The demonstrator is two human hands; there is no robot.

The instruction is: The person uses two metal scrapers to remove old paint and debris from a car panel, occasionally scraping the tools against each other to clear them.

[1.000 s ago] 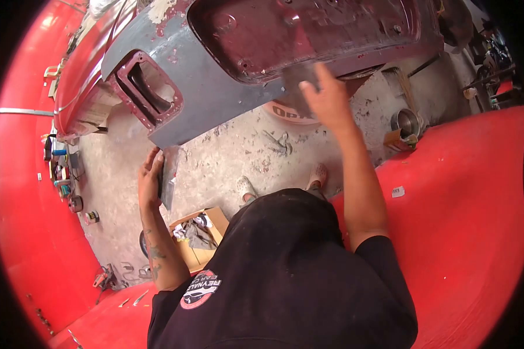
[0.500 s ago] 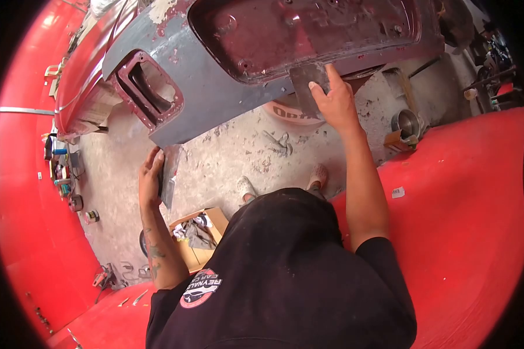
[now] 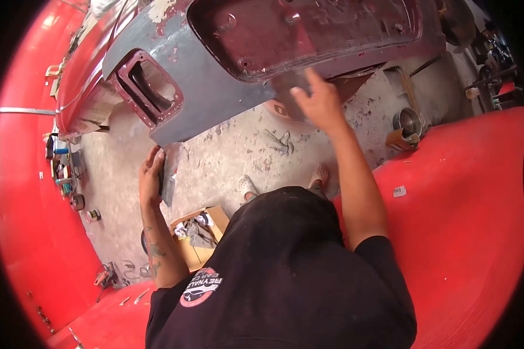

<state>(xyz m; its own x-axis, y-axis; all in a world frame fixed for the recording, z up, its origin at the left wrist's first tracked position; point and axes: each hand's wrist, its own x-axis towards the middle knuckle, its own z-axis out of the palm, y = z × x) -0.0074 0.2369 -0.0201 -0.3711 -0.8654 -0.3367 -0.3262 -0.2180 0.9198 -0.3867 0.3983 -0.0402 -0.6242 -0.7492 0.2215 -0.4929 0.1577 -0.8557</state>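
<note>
My right hand is at the lower edge of a grey and maroon car body panel, its thumb and index finger apart. Beneath its fingers is a dark, flat rectangular sheet, blurred by motion and laid against the panel. The grip's underside is hidden. Lower on the left, my left hand holds a thin grey flat plate on edge, away from the panel. Its thumb lies along the plate's near face.
Below the panel a round tub stands partly hidden. An open cardboard box with rags sits on the floor near my feet. A metal bowl is at the right, and cans stand at the left. Large red panels flank me.
My right hand and the dark sheet have slid left along the panel's lower edge. My left hand and its plate have hardly moved.
</note>
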